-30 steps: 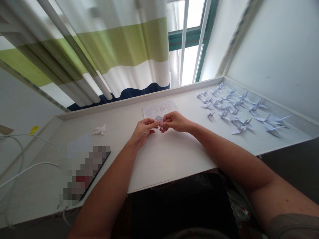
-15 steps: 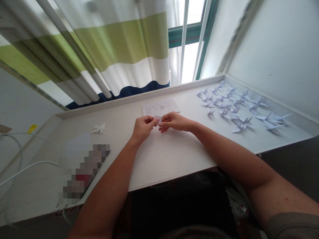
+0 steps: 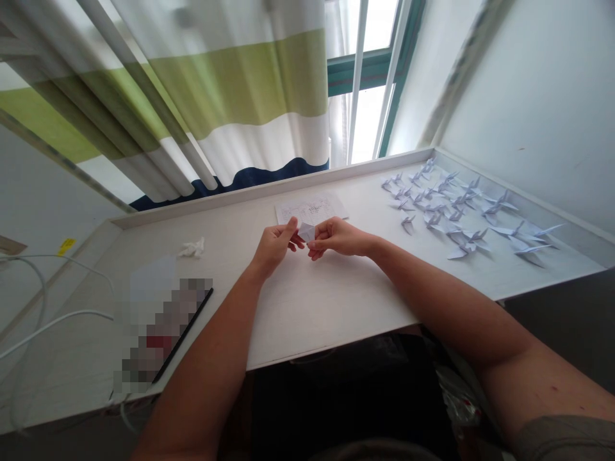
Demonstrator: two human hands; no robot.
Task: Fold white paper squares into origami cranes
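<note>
A small folded piece of white paper [image 3: 306,232], with creases across its face, is held up over the middle of the desk. My right hand [image 3: 339,235] pinches its right side between thumb and fingers. At the paper's left edge is my left hand [image 3: 277,243], its thumb raised away and its fingers apart; whether a fingertip touches the paper from behind I cannot tell. Just beyond both hands lies a printed sheet [image 3: 312,206]. To the right, several folded paper cranes [image 3: 435,208] stand in loose rows.
The white desk [image 3: 307,320] has a raised rim along the back. On its left are a crumpled tissue [image 3: 192,248], a pale sheet [image 3: 154,282], a blurred-out flat object [image 3: 166,339] and white cables [image 3: 57,326]. Behind hangs a striped curtain [image 3: 240,83].
My left thumb has lifted off the folded paper and the left fingers have loosened. More of the paper's face now shows, still pinched in my right hand.
</note>
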